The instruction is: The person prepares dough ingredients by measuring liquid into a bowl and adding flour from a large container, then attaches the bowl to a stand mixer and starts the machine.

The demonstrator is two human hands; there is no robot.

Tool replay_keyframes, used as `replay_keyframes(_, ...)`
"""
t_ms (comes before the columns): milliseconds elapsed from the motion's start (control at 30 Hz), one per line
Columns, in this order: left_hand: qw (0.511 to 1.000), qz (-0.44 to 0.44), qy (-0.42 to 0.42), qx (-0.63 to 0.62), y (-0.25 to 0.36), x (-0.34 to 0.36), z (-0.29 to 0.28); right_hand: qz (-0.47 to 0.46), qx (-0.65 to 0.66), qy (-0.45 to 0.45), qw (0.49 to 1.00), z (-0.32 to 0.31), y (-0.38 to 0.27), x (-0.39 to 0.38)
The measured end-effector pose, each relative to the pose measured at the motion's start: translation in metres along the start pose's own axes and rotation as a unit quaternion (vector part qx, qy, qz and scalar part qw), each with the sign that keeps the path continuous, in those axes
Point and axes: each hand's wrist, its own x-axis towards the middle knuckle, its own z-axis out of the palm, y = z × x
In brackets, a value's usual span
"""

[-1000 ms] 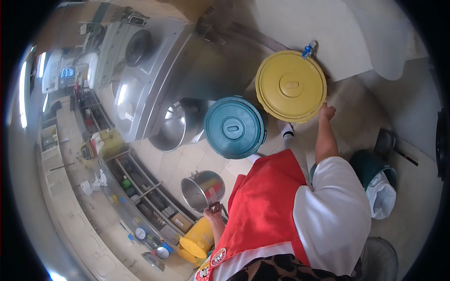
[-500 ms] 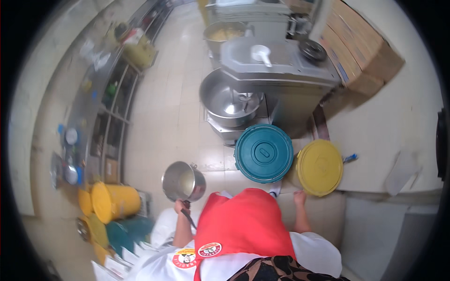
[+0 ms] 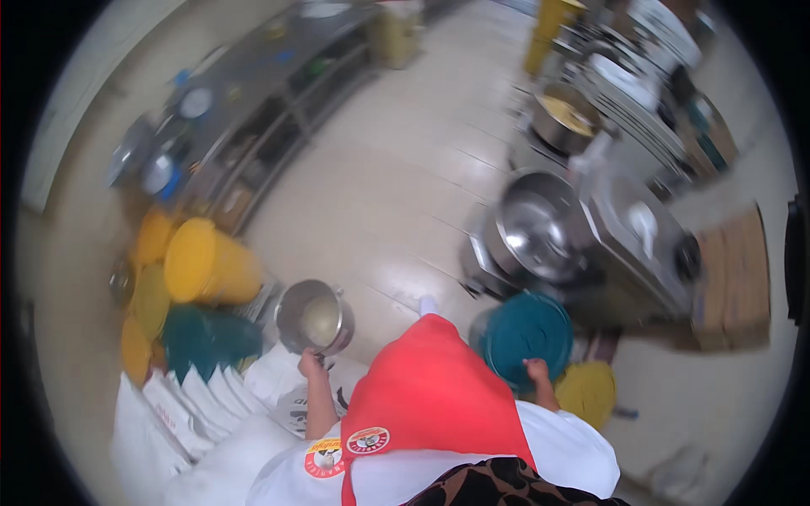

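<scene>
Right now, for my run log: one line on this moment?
left hand: holds pot | right hand: on teal lid | mixer bowl: beyond

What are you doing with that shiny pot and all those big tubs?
A person in a red apron stands in a kitchen. The left hand holds a round steel pot by its handle, with something pale inside. The right hand rests on the teal round lid of a bin, next to a yellow lid. A large steel mixer bowl sits just beyond, and white sacks lie at the left.
</scene>
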Motion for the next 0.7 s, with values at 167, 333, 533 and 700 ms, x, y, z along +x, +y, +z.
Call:
replay_keyframes(167,0.986,0.011,0.137,-0.09,0.04,0.037,0.026,-0.005,0.033,-0.08,0.996,0.02,-0.161,0.135)
replay_keyframes(333,0.96,0.027,0.239,-0.14,0.073,0.058,0.05,-0.275,-0.198,-0.175,0.924,0.033,-0.375,0.294)
replay_keyframes(533,0.927,0.001,0.256,-0.273,0.146,0.072,0.108,-0.463,-0.13,-0.101,0.871,0.076,-0.708,0.448)
replay_keyframes(700,0.903,0.013,0.205,-0.376,0.195,0.093,0.078,-0.424,0.058,-0.202,0.881,0.136,-0.943,0.343)
